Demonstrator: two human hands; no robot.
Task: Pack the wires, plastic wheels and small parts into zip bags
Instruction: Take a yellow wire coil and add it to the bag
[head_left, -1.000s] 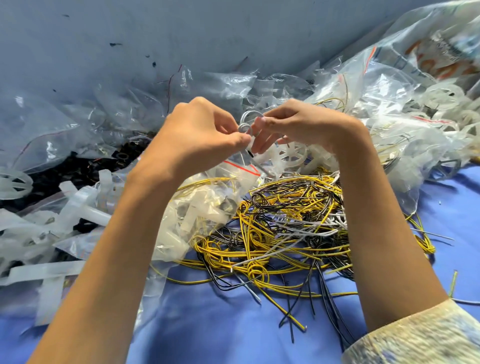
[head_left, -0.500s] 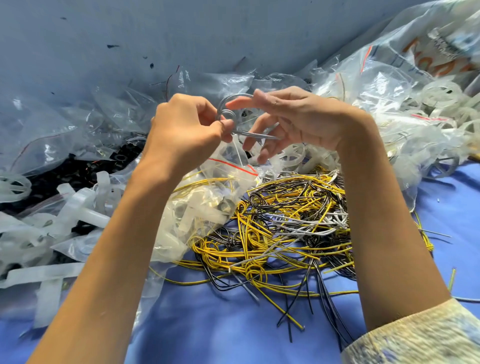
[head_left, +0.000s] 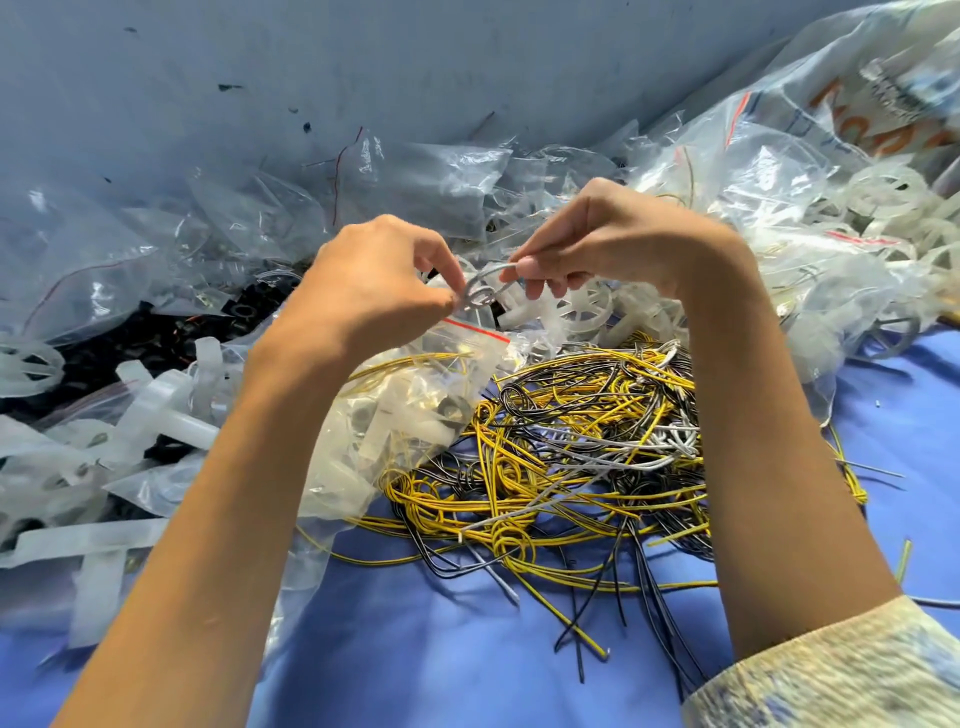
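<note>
Surface (head_left: 441, 649) blue, wall (head_left: 467, 62) grey; left hand (head_left: 379, 280), right hand (head_left: 613, 234) fingers (head_left: 447, 265) pinch wire coil (head_left: 480, 297).

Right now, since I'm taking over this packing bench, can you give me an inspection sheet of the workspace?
Surface: blue cloth, mostly covered.
Job's things: tangled wire pile in yellow, black and white; plastic wheels; black small parts; partly filled zip bag with a red strip.
Clutter: crumpled clear bags; white plastic strips.
Grippers: left hand and right hand both pinch a grey wire coil.
Cables: nothing seen beyond the job's wires.
Surroundings: blue-grey wall; printed sack at right.
</note>
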